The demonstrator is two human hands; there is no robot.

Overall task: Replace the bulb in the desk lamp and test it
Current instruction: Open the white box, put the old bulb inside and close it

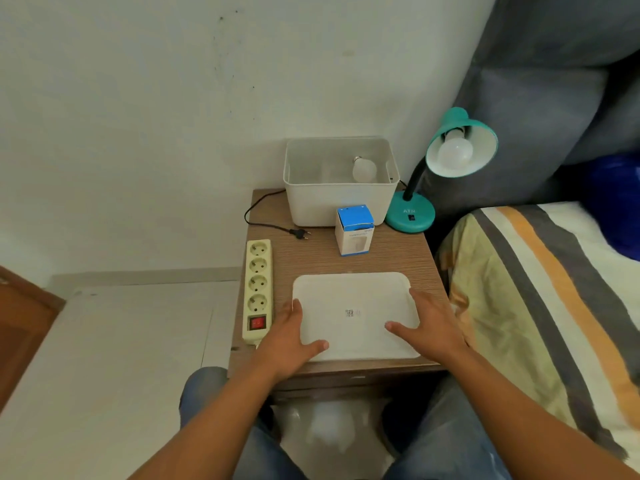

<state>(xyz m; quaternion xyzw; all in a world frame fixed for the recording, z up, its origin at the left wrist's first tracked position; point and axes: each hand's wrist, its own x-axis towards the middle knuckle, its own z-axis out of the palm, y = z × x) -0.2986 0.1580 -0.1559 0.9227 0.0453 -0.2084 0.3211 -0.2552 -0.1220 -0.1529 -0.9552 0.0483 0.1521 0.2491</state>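
A teal desk lamp point(412, 213) stands at the table's back right, its shade point(481, 140) tilted toward me with a white bulb point(454, 152) screwed in, unlit. Its black plug point(300, 233) lies loose on the table, beside no socket. Another white bulb point(364, 169) lies inside the white bin point(311, 202). A blue and white bulb box point(354, 230) stands in front of the bin. My left hand point(289, 336) and my right hand point(427, 327) rest with fingers spread on the two sides of a flat white lid point(349, 296).
A cream power strip point(258, 289) with a red switch lies along the left edge of the small wooden table point(311, 258). A bed with a striped cover point(540, 306) is close on the right. The wall is behind, and my knees are under the front edge.
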